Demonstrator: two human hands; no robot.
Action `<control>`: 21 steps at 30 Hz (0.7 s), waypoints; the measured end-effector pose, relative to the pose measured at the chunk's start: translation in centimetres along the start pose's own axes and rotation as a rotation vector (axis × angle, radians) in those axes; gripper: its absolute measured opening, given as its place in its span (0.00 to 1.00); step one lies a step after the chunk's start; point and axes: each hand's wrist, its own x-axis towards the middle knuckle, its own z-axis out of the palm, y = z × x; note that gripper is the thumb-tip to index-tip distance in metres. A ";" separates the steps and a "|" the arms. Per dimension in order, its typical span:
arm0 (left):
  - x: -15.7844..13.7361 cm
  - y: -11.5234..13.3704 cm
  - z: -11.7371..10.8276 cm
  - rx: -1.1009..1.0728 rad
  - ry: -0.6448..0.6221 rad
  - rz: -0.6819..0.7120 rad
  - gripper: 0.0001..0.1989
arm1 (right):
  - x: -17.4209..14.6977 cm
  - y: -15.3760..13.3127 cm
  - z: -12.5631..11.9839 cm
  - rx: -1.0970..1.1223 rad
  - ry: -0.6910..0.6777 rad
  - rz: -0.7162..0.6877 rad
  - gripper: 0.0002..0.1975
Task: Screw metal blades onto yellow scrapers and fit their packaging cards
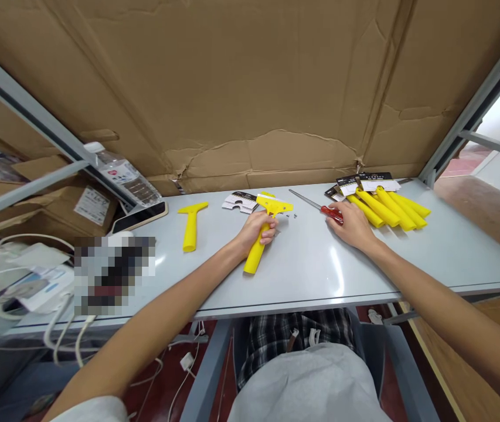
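Note:
My left hand (256, 232) is closed around the handle of a yellow scraper (254, 255), whose wide head points away from me. Under my right hand (353, 223), a screwdriver (332, 214) with a red handle lies on the table, its long shaft pointing to the back left; my fingers grip the handle. Small screws (291, 216) lie between the scraper head and the screwdriver. Behind my left hand are printed cards (240, 202), and another yellow piece shows partly behind the scraper head. A second yellow scraper (191, 228) lies farther left.
Several yellow handles with card tags (393, 210) are piled at the right. A phone (140, 217), a plastic bottle (129, 176) and white cables (58, 328) are at the left. A cardboard sheet (250, 88) closes off the back of the white table (302, 275).

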 end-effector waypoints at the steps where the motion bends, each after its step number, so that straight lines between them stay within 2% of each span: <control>1: 0.0 0.0 0.0 -0.002 -0.002 -0.002 0.16 | 0.1 0.0 0.0 -0.007 -0.006 0.001 0.22; 5: -0.1 -0.1 0.0 -0.008 0.007 0.005 0.16 | 1.0 0.0 -0.6 0.051 0.044 -0.084 0.18; 9: -0.2 0.0 0.2 -0.017 0.021 0.009 0.15 | 3.4 -0.9 -3.7 0.299 0.331 -0.198 0.11; 12: -0.4 0.0 0.6 -0.043 0.053 0.015 0.15 | 5.1 -2.5 -7.2 0.472 0.520 -0.277 0.16; 14: -0.5 0.0 1.0 -0.080 0.114 0.014 0.13 | 5.9 -3.8 -9.4 0.523 0.572 -0.360 0.22; 16: -0.7 0.2 1.5 -0.136 0.176 -0.004 0.11 | 6.5 -5.0 -11.5 0.539 0.514 -0.430 0.26; 18: -0.9 0.5 1.8 -0.197 0.212 -0.035 0.11 | 7.3 -6.2 -13.4 0.530 0.394 -0.473 0.28; 21: -1.0 0.8 2.1 -0.253 0.227 -0.090 0.11 | 8.4 -8.0 -15.7 0.522 0.292 -0.492 0.22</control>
